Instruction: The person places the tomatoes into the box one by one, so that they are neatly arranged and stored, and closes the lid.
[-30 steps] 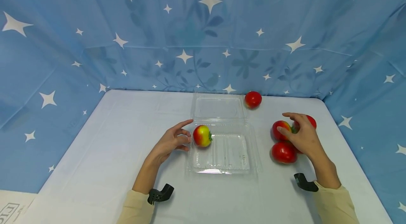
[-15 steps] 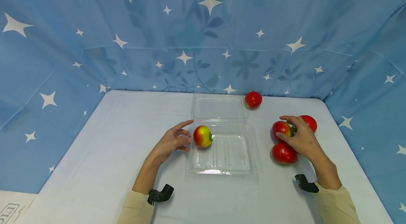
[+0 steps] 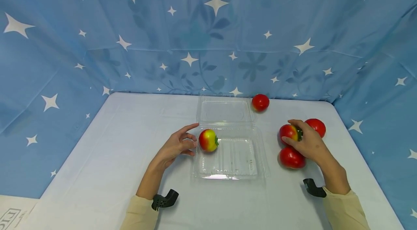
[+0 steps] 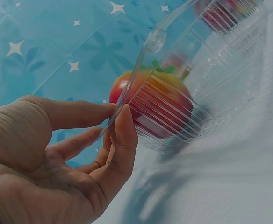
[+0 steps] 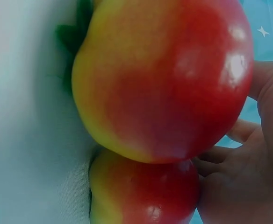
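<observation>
At the left side of a clear plastic clamshell box (image 3: pixel 260 154), my left hand (image 3: pixel 176 147) pinches the rim between thumb and fingers, as the left wrist view shows. Inside the box, against that side, lies a red-and-yellow tomato (image 3: pixel 207 140) with a green calyx. My right hand (image 3: pixel 310 142) reaches over the cluster on the right, its thumb and fingers round a tomato (image 3: pixel 288 132). Just in front of that one lies another tomato (image 3: pixel 291 157), and one more tomato (image 3: pixel 317 127) sits behind the hand. In the right wrist view a near tomato (image 5: pixel 169 79) hides part of the fingers.
The box's lid (image 3: pixel 224 110) lies folded back toward the curtain (image 3: pixel 156 31). Beside the lid's right edge stands a single tomato (image 3: pixel 260 102). A white cloth covers the table (image 3: pixel 140 114). Printed cardboard (image 3: pixel 16 210) shows at the lower left.
My right hand has shifted slightly left, and its thumb and fingers have drawn in round the tomato. The left hand stays at the box rim.
</observation>
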A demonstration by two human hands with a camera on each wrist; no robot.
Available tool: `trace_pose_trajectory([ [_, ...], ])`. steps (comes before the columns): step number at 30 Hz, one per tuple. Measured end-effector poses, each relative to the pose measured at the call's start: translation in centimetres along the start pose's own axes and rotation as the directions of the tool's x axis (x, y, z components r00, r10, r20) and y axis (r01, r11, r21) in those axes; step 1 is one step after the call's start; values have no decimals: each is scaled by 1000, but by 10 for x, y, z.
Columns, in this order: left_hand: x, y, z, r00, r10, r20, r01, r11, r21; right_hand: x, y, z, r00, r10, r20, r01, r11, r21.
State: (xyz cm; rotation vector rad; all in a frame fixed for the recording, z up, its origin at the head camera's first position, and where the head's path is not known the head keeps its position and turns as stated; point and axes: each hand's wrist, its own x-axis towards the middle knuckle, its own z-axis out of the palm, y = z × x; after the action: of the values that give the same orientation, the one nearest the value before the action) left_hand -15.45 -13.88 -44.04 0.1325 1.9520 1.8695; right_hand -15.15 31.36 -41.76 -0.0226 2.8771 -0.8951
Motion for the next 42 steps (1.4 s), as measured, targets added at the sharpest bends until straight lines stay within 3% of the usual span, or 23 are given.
trace_pose_trajectory([
  [11,0,0,1,1000,-9,-2,9,1000,-4,-2,-1,3,998,9,-57,-7,999,36],
  [27,0,0,1,1000,-2,6,2,1000,0,-4,-9,9,958,-110,-265,146,982,120],
  [42,0,1,0,1000,5,8,-5,1000,-15,-5,-33,12,978,-92,-185,134,963,233],
])
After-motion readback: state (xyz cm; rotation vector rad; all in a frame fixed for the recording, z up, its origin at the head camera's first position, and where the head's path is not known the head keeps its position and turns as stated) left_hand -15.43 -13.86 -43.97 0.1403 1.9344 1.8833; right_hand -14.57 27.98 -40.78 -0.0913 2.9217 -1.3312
